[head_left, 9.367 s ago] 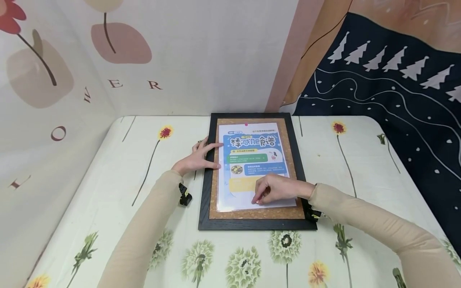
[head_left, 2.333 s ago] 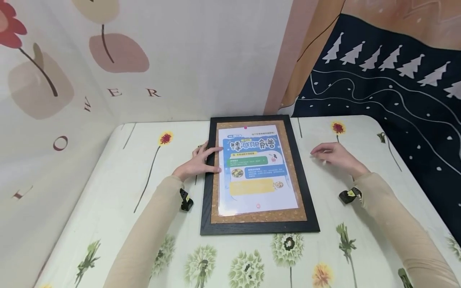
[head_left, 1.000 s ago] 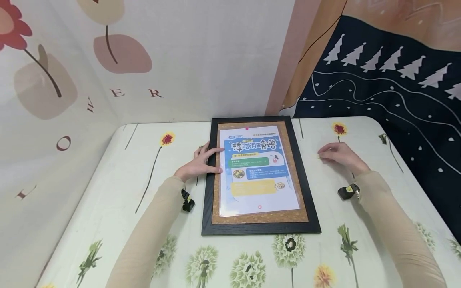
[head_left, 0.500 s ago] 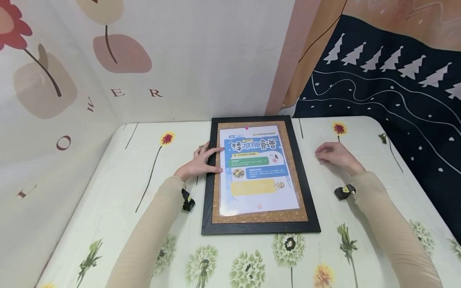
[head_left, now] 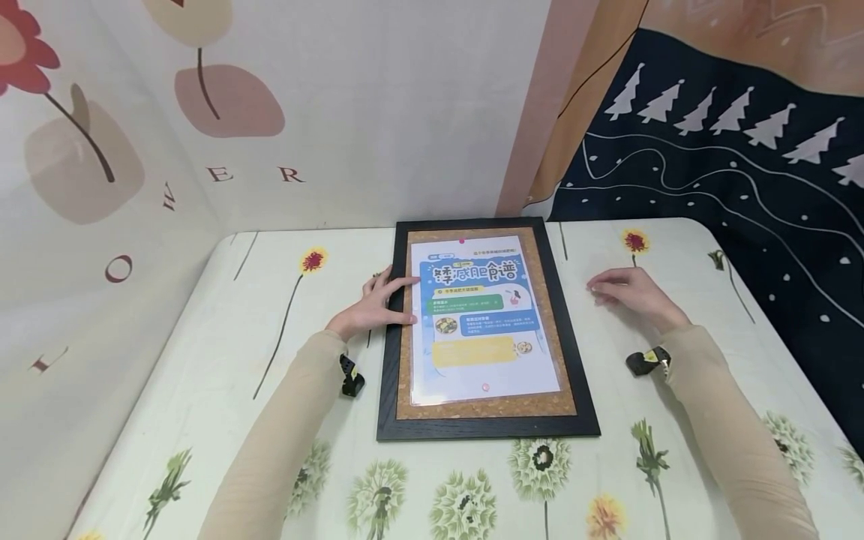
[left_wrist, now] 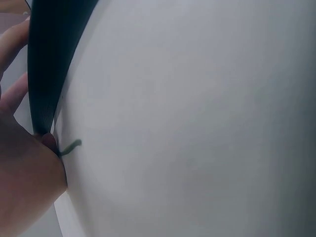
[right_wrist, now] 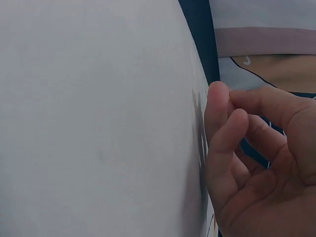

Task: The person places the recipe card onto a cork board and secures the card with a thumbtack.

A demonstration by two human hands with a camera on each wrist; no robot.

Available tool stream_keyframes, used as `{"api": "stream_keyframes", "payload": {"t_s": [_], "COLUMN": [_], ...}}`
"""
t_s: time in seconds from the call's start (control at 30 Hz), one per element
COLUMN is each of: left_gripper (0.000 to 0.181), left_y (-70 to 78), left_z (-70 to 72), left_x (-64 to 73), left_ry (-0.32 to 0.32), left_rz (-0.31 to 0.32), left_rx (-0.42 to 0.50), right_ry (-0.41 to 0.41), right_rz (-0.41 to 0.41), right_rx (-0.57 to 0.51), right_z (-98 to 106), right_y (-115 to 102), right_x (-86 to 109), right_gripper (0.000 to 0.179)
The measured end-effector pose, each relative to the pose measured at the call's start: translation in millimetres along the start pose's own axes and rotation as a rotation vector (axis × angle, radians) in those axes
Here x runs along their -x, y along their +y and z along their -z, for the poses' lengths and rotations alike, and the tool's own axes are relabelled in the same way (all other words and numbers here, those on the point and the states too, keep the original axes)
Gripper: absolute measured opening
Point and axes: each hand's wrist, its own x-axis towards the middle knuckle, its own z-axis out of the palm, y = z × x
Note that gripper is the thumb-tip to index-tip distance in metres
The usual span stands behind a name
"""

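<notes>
A black-framed cork board (head_left: pixel 486 426) lies on the table with a printed sheet (head_left: pixel 452 382) over its cork. One pink pushpin (head_left: pixel 462 241) sits at the sheet's top edge, and a paler pushpin (head_left: pixel 485 388) near its bottom edge. My left hand (head_left: pixel 367 309) rests on the board's left side, thumb and a finger reaching over the frame to the sheet's edge. Right of the board, my right hand (head_left: pixel 631 294) is close over the table, thumb and fingertips pinched together. A tiny pale thing shows at those fingertips (right_wrist: pixel 219 94); I cannot tell its kind, as the fingers mostly hide it.
A flower-printed cloth (head_left: pixel 270 450) covers the table. A pale fabric wall (head_left: pixel 378 112) rises right behind the board, and a dark tree-patterned cloth (head_left: pixel 702 165) hangs at the right. Each wrist wears a small black camera (head_left: pixel 644 361).
Since the earliest frame my right hand has left the sheet's bottom, where a pushpin now shows, and moved right of the board. Lately its fingertips shift only slightly. My left hand stays on the frame.
</notes>
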Motion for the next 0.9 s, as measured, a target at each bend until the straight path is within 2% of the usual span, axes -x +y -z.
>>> {"api": "stream_keyframes", "payload": {"t_s": [0.47,0.8,0.9], "left_gripper": [0.08,0.079,0.079], "left_y": [-1.4,-0.5,-0.7], "left_z": [-0.6,-0.2,-0.1], "left_x": [-1.4,-1.9,-1.5], "left_ry": [0.002,0.003,0.002], "left_rz": [0.014,0.002,0.002], "left_rx": [0.01,-0.01,-0.005], "right_ry": [-0.001,0.01,0.011], "right_rz": [0.007,0.117,0.126], "right_rx": [-0.108,-0.105,-0.102], "right_z": [-1.1,-4.3,-6.1], "right_y": [-3.0,1.8,0.8], "right_x": [4.0,0.4,-0.7], "right_gripper": [0.039,0.029,0.028]}}
